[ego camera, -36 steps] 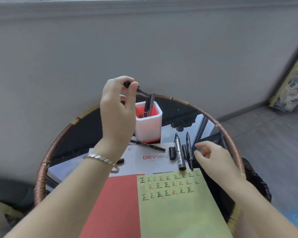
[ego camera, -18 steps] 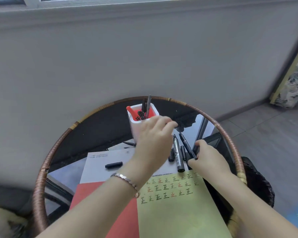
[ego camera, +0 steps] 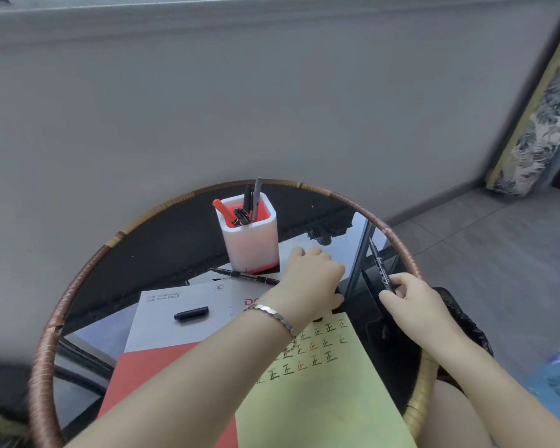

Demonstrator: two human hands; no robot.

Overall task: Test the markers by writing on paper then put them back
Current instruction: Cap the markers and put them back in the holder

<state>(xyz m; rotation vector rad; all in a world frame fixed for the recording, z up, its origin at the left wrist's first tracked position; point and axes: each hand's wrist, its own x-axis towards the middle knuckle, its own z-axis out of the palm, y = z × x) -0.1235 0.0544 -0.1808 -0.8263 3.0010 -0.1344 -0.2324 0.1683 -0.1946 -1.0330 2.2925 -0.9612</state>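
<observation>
I see right hand point(ego camera: 411, 302) pinching thin black marker point(ego camera: 379, 266) — tip up, left hand point(ego camera: 311, 279) curled beside it over the markers on the yellow-green paper point(ego camera: 330, 399) — grip unclear.

Soft, even daylight fills your view, bright on the grey wall point(ego camera: 240, 108) and without hard shadows. The glass tabletop point(ego camera: 181, 240) acts like a dark mirror, with pale glare patches beside the pen holder point(ego camera: 251, 240) and along the near left rim. The wide-angle lens bends the wall's top ledge and stretches the corners, the framed panel point(ego camera: 543, 118) at far right is smeared, and your left hand point(ego camera: 311, 279) looks slightly soft.
</observation>
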